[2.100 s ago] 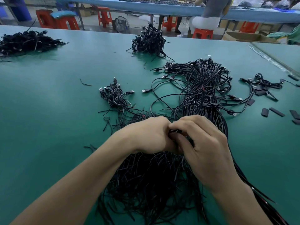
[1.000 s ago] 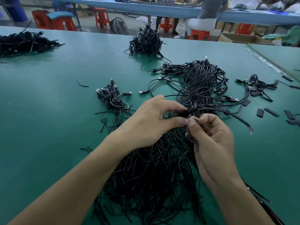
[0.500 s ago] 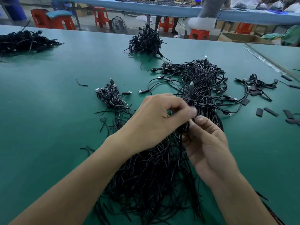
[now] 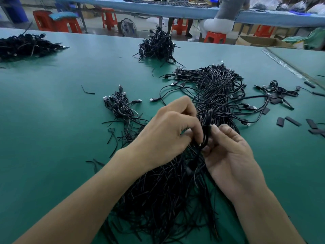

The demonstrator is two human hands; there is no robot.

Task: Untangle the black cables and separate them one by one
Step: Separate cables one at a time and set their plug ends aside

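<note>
Held cable (image 4: pixel 206 132): a black strand, doubled over, raised just above the main tangle (image 4: pixel 163 194). The tangle sprawls mid-table, from the near edge out to its USB-plug ends. Left hand (image 4: pixel 165 138): fingers curled, thumb and forefinger pinching the strand from the left. Right hand (image 4: pixel 230 155): palm up, fingers curled, pinching the same strand from the right. Small USB bundle (image 4: pixel 121 106) lies left of the hands, apart. Far-centre pile (image 4: pixel 158 46), far-left pile (image 4: pixel 26 46). Short black sleeve pieces (image 4: pixel 292 120) at right. Green table (image 4: pixel 52 124).

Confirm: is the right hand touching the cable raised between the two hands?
Touching. The head view shows the right hand pinching the cable with thumb and fingertips, while the left hand grips it from the other side.
</note>
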